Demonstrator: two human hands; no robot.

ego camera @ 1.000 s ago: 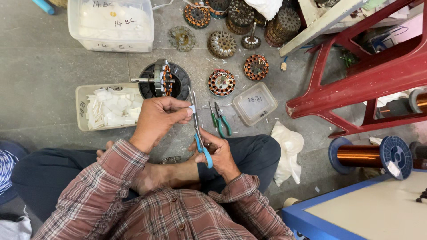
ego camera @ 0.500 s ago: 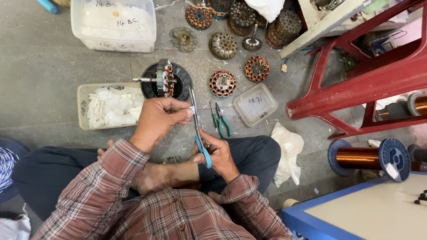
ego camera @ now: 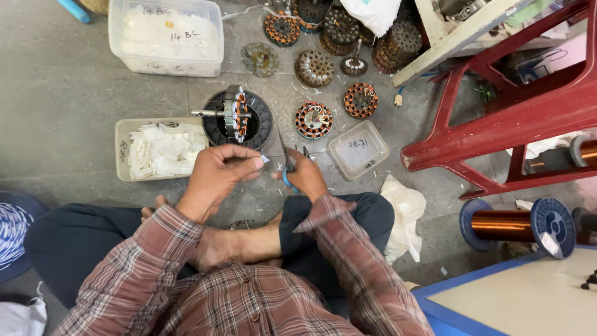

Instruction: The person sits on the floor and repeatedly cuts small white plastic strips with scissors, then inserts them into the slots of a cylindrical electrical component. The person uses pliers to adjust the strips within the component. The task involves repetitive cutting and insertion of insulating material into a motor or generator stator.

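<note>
White paper slip (ego camera: 264,159) stays pinched in the left hand (ego camera: 217,171). Right hand (ego camera: 306,176), gripping blue-handled scissors (ego camera: 287,169), has drawn in closer, blades now beside the slip.

Grey concrete floor (ego camera: 74,81); red plastic stool (ego camera: 522,118) right; blue-edged table (ego camera: 516,305) corner.

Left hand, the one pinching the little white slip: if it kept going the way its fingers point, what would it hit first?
The left hand points right, toward the right hand holding the scissors. It would probably meet the scissor blades first, though depth is unclear.
</note>
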